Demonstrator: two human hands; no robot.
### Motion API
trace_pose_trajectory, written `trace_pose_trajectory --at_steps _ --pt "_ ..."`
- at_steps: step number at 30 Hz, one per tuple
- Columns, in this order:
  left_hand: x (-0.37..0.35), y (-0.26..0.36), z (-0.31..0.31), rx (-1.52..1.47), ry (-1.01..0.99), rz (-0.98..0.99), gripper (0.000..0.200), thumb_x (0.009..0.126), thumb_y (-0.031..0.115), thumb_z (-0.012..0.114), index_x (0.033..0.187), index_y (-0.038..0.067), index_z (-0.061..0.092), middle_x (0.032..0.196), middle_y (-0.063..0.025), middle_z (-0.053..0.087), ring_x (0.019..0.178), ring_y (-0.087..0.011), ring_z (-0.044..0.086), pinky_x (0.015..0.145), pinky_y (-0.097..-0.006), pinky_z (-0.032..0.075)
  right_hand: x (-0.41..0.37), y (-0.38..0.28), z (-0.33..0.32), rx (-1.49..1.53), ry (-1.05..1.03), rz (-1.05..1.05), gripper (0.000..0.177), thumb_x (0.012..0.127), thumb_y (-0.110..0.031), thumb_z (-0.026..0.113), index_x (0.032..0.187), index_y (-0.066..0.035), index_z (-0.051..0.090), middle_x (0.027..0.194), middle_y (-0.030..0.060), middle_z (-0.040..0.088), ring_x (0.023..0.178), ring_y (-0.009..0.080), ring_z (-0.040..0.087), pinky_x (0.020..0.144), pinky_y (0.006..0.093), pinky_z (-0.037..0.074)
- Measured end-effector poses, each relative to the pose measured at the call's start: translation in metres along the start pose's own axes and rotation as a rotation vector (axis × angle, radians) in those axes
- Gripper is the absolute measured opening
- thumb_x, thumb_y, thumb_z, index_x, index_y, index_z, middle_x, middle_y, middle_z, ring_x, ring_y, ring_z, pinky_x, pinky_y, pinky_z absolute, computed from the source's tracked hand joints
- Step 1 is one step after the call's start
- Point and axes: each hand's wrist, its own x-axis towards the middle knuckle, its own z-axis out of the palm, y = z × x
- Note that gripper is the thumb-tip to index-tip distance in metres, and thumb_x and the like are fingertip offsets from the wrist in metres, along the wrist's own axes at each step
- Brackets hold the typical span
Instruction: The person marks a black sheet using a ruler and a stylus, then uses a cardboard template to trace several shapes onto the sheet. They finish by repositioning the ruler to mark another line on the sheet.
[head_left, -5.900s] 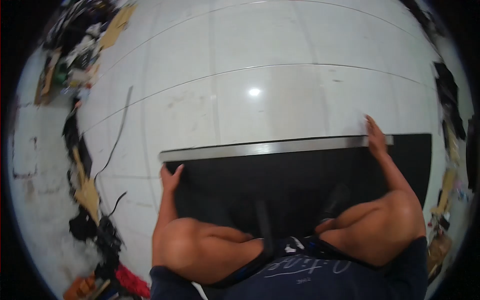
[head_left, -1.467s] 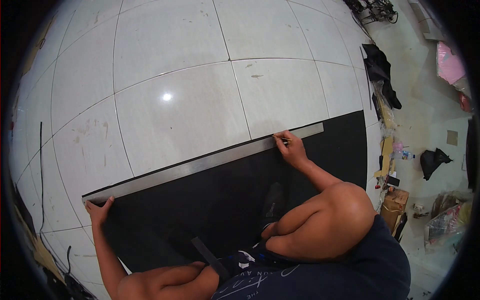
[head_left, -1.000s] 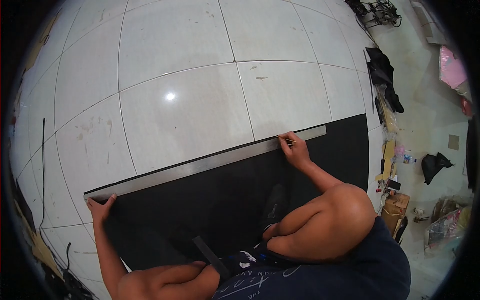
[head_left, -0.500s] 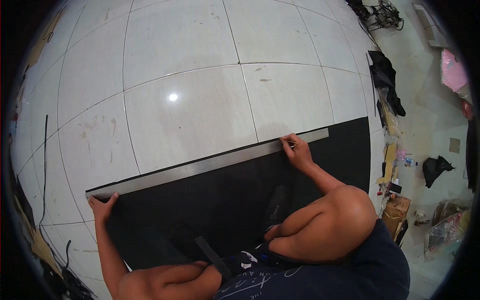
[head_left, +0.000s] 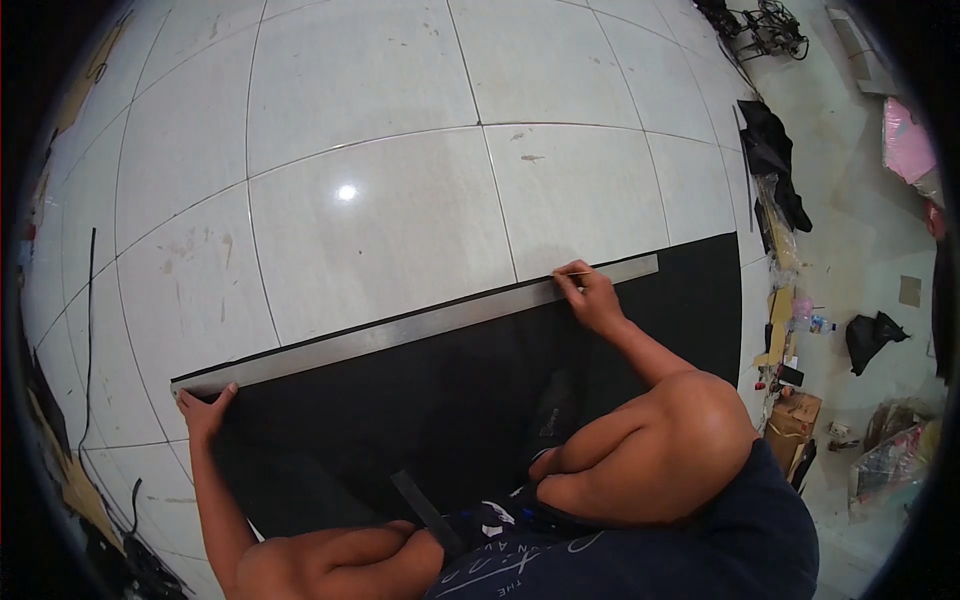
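Observation:
A long metal ruler [head_left: 420, 325] lies slantwise on a large sheet of black material [head_left: 690, 300], just inside and along its far edge. At the ruler's left end my left hand [head_left: 205, 412] presses down, thumb and fingers spread apart. Toward the right part of the ruler, my right hand [head_left: 592, 297] pinches a thin, pale, pencil-like stick [head_left: 578, 273] near the ruler's upper edge. The stick's tip is too small to make out. Near my knees, a short dark flat strip [head_left: 418, 500] slants across the sheet.
White floor tiles [head_left: 370, 230] surround the sheet. Along the right stand a cardboard box [head_left: 793, 418], a plastic bottle [head_left: 822, 326], black scraps [head_left: 770, 160] and a black bag [head_left: 872, 340]. A thin black strip [head_left: 91, 330] lies at the left. My bent knees flank the sheet's near side.
My right hand has shifted slightly left along the ruler, and the stick in it now lies flatter. My left hand and the ruler stay in place.

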Motion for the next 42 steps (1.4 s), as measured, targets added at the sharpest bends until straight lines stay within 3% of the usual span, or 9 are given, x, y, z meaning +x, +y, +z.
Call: trace_pose_trajectory --at_steps 3,8,11,20,23,32,35,38,42 --pt "-0.002 0.000 0.003 0.009 0.009 0.001 0.150 0.059 0.075 0.082 0.151 -0.018 0.008 0.160 -0.0359 0.011 0.151 -0.0448 0.016 0.122 -0.0470 0.023 0.001 0.022 -0.002 -0.039 0.053 -0.030 0.038 0.101 -0.039 0.057 0.120 -0.008 0.066 0.113 0.0166 0.070 0.100 0.0389 0.067 0.086 0.0472 0.053" --pt "-0.001 0.001 0.002 -0.005 -0.002 0.004 0.149 0.060 0.072 0.083 0.152 -0.017 0.008 0.159 -0.0367 0.011 0.151 -0.0456 0.016 0.122 -0.0471 0.024 -0.006 -0.028 -0.001 0.030 -0.097 -0.042 0.036 0.101 -0.036 0.058 0.121 -0.008 0.066 0.117 0.0154 0.069 0.104 0.0372 0.067 0.082 0.0454 0.055" --pt "-0.004 0.003 0.000 -0.021 0.009 0.002 0.149 0.060 0.072 0.084 0.152 -0.016 0.006 0.159 -0.0369 0.009 0.151 -0.0461 0.016 0.122 -0.0470 0.024 -0.006 -0.033 0.018 0.153 -0.009 -0.227 0.033 0.101 -0.032 0.059 0.120 -0.007 0.066 0.117 0.0160 0.069 0.103 0.0373 0.067 0.080 0.0451 0.055" --pt "-0.007 0.006 -0.001 -0.030 0.003 -0.005 0.149 0.060 0.072 0.084 0.153 -0.015 0.006 0.160 -0.0355 0.009 0.151 -0.0451 0.015 0.122 -0.0464 0.024 -0.003 -0.009 0.028 -0.267 -0.065 -0.331 0.030 0.101 -0.029 0.059 0.118 -0.006 0.066 0.115 0.0178 0.069 0.103 0.0398 0.066 0.086 0.0464 0.054" --pt "-0.006 0.003 0.001 -0.023 0.010 0.001 0.149 0.060 0.072 0.084 0.152 -0.016 0.008 0.160 -0.0350 0.011 0.151 -0.0449 0.016 0.122 -0.0470 0.025 -0.004 -0.016 0.005 -0.067 -0.100 -0.237 0.031 0.101 -0.030 0.060 0.118 -0.005 0.065 0.111 0.0182 0.069 0.103 0.0398 0.065 0.086 0.0465 0.053" --pt "-0.005 0.003 0.001 -0.017 0.031 0.012 0.148 0.061 0.072 0.083 0.152 -0.017 0.008 0.159 -0.0352 0.012 0.150 -0.0451 0.018 0.121 -0.0470 0.026 -0.003 -0.012 0.012 -0.172 -0.062 -0.277 0.035 0.100 -0.032 0.060 0.120 -0.004 0.063 0.117 0.0205 0.067 0.107 0.0411 0.063 0.089 0.0500 0.051" --pt "-0.004 -0.003 0.006 -0.012 0.029 0.021 0.148 0.060 0.072 0.084 0.152 -0.017 0.008 0.159 -0.0354 0.011 0.150 -0.0452 0.018 0.121 -0.0472 0.026 -0.002 -0.004 0.013 -0.221 -0.146 -0.134 0.038 0.101 -0.034 0.058 0.123 -0.004 0.062 0.120 0.0210 0.065 0.111 0.0416 0.061 0.092 0.0515 0.050" --pt "-0.002 -0.002 0.007 -0.017 0.027 0.015 0.149 0.060 0.073 0.083 0.152 -0.016 0.007 0.159 -0.0357 0.011 0.150 -0.0454 0.018 0.121 -0.0472 0.025 -0.008 0.008 0.029 -0.297 -0.063 -0.260 0.040 0.102 -0.034 0.056 0.127 -0.004 0.060 0.123 0.0210 0.064 0.112 0.0412 0.061 0.094 0.0505 0.049" --pt "-0.001 -0.002 0.005 -0.004 0.030 0.016 0.149 0.060 0.073 0.083 0.152 -0.016 0.007 0.160 -0.0357 0.009 0.150 -0.0458 0.016 0.122 -0.0472 0.024 0.001 0.014 -0.004 -0.178 -0.120 -0.021 0.040 0.102 -0.035 0.056 0.128 -0.005 0.061 0.126 0.0211 0.065 0.115 0.0405 0.060 0.096 0.0495 0.049"
